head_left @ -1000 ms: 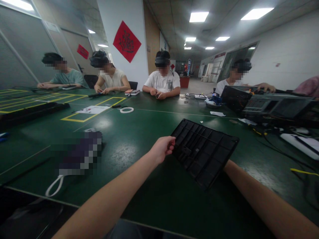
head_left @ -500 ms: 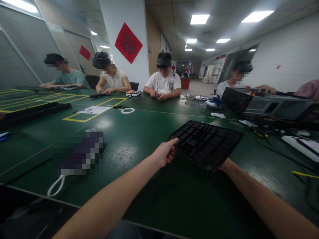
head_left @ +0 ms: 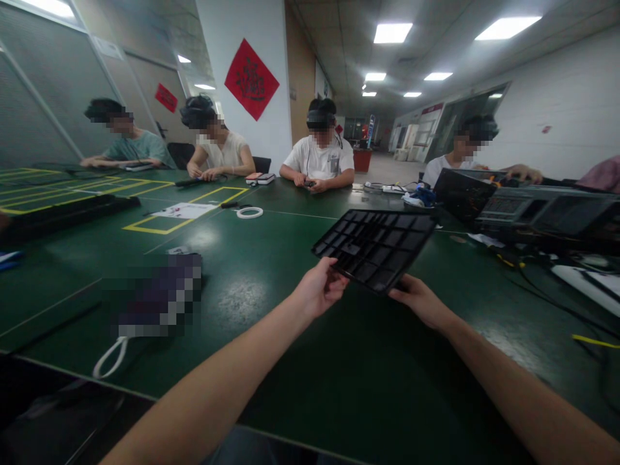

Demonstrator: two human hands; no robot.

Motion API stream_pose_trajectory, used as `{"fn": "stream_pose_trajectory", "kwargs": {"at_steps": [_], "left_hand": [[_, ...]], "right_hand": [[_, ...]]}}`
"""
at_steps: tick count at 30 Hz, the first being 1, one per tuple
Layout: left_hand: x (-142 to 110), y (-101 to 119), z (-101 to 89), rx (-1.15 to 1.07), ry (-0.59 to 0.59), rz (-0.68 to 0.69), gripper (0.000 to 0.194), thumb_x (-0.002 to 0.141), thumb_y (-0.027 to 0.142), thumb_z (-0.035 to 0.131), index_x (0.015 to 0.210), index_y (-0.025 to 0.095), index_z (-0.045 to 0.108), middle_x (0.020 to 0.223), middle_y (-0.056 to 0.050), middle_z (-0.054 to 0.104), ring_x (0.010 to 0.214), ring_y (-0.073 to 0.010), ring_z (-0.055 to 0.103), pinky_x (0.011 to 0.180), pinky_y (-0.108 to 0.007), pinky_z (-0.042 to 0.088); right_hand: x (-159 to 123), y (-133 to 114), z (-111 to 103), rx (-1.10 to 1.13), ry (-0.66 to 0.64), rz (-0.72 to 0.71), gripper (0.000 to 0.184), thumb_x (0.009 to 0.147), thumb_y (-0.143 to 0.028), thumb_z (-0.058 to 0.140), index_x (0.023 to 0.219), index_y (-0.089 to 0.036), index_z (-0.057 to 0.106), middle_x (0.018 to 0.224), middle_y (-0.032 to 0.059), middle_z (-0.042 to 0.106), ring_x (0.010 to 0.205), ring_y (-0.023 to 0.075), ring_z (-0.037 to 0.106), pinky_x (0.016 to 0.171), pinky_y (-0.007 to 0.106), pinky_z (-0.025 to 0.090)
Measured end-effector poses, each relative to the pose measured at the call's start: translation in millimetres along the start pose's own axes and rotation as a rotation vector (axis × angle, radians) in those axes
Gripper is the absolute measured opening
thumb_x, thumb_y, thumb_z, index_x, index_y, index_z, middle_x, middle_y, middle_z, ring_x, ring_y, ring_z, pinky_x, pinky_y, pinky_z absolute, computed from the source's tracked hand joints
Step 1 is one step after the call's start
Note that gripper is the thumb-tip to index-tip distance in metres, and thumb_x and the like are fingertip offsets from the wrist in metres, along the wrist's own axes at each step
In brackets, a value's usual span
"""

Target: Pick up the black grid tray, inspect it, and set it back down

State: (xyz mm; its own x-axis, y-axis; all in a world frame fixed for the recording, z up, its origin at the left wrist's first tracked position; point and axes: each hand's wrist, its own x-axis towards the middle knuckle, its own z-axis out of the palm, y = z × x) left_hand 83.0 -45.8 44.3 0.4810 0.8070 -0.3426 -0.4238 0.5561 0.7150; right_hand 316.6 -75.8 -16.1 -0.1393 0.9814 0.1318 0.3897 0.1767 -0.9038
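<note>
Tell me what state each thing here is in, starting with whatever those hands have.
black plastic compartment tray: tilted, held above the table, no contents visible
left hand: gripping the tray's near edge
right hand: fingers against the tray's lower edge
white cable: coiled into a ring on the table
sheet of paper: lying flat inside a yellow tape rectangle

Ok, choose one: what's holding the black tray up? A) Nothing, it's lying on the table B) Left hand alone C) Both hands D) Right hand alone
C: the left hand and right hand both hold the tray at its near edge, above the table.
</note>
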Motion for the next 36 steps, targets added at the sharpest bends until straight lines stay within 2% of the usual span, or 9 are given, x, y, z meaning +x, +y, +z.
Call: {"fn": "stream_pose_trajectory", "kwargs": {"at_steps": [2,7,12,16,21,26,29,32,36], "left_hand": [[5.3,17.3,-9.9,-0.063,0.1,0.088,0.026,0.09,0.026,0.038,0.07,0.013,0.047,0.054,0.0,0.048,0.036,-0.0014,0.026,0.031,-0.011,0.014],[22.8,53.6,-47.9,-0.161,0.547,0.316,0.016,0.091,0.02,0.039,0.077,0.015,0.046,0.056,-0.001,0.052,0.033,-0.0016,0.029,0.032,-0.011,0.015],[29.9,72.9,-82.3,-0.192,0.723,0.393,0.013,0.092,0.019,0.035,0.082,0.017,0.043,0.054,0.003,0.049,0.031,-0.001,0.027,0.032,-0.011,0.015],[32.3,81.9,-96.5,-0.207,0.797,0.386,0.012,0.094,0.02,0.032,0.086,0.019,0.041,0.059,0.002,0.05,0.031,-0.001,0.027,0.033,-0.01,0.017],[33.4,84.3,-101.0,-0.164,0.804,0.38,0.008,0.093,0.016,0.037,0.086,0.018,0.041,0.068,-0.001,0.054,0.035,-0.0003,0.028,0.034,-0.011,0.019],[34.2,87.0,-101.8,-0.001,0.838,0.427,0.01,0.09,0.009,0.037,0.089,0.017,0.044,0.073,-0.002,0.052,0.041,-0.0015,0.036,0.041,-0.011,0.033],[40.2,86.5,-102.6,0.196,0.885,0.469,0.014,0.09,0.011,0.036,0.09,0.016,0.049,0.075,-0.003,0.052,0.051,-0.0058,0.048,0.05,-0.016,0.042],[46.7,80.3,-106.1,0.483,0.937,0.521,0.014,0.085,0.013,0.042,0.086,0.016,0.056,0.083,-0.006,0.057,0.07,-0.0131,0.056,0.064,-0.025,0.048],[48.9,68.4,-114.8,0.943,0.952,0.561,0.015,0.069,0.007,0.053,0.069,0.017,0.064,0.097,-0.01,0.063,0.107,-0.0258,0.051,0.092,-0.036,0.041]], "right_hand": [[1.6,-2.5,-4.0,-0.024,0.035,0.031,0.062,0.072,-0.048,0.061,0.127,-0.021,0.052,0.13,0.0072,0.054,0.117,0.0241,0.051,0.105,0.042,0.037],[2.5,1.3,-9.0,-0.168,0.057,0.101,0.055,0.076,-0.042,0.057,0.129,-0.027,0.05,0.13,0.0042,0.052,0.116,0.0236,0.051,0.104,0.044,0.036],[1.8,0.9,-9.3,-0.216,0.009,0.103,0.054,0.078,-0.042,0.055,0.13,-0.028,0.048,0.132,0.0039,0.049,0.117,0.0238,0.049,0.102,0.044,0.036],[0.9,-3.6,-8.7,-0.229,0.008,0.113,0.055,0.078,-0.041,0.055,0.131,-0.028,0.048,0.132,0.0045,0.049,0.116,0.0244,0.048,0.101,0.045,0.036],[-0.3,-4.2,-8.9,-0.221,-0.007,0.109,0.055,0.078,-0.042,0.055,0.13,-0.028,0.047,0.133,0.0035,0.047,0.118,0.0229,0.047,0.103,0.043,0.034],[-0.9,-4.9,-9.9,-0.253,-0.019,0.133,0.057,0.078,-0.043,0.054,0.132,-0.028,0.045,0.133,0.0039,0.046,0.117,0.0237,0.046,0.102,0.043,0.035],[-0.3,-4.2,-9.9,-0.273,-0.021,0.13,0.057,0.078,-0.042,0.054,0.132,-0.027,0.045,0.134,0.0044,0.045,0.119,0.0236,0.046,0.103,0.043,0.034],[0.1,-2.5,-9.6,-0.288,-0.023,0.118,0.056,0.078,-0.041,0.053,0.132,-0.027,0.045,0.135,0.0045,0.045,0.119,0.0228,0.045,0.104,0.043,0.034],[-1.2,-1.3,-7.1,-0.332,-0.027,0.076,0.055,0.078,-0.04,0.053,0.131,-0.028,0.046,0.133,0.0049,0.046,0.12,0.0237,0.044,0.103,0.045,0.035]]}}
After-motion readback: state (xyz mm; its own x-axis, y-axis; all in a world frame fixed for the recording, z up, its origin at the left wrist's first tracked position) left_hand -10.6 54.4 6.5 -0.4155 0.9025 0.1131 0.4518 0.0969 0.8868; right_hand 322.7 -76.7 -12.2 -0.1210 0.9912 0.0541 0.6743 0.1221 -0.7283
